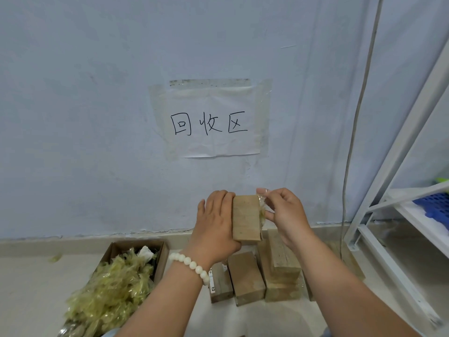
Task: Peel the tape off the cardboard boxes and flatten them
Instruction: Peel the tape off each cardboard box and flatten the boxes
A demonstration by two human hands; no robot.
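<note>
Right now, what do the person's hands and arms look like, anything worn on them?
The left hand and right hand are bare, without gloves. A bracelet of round cream-white beads circles the left wrist; the right wrist wears nothing. Both forearms are uncovered; a sliver of pale blue cloth at the left elbow may be a sleeve.

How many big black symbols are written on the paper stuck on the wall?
3, in one row on the white paper: the left symbol, the middle symbol and the right symbol. Nothing covers the paper, so none seem hidden.
</note>
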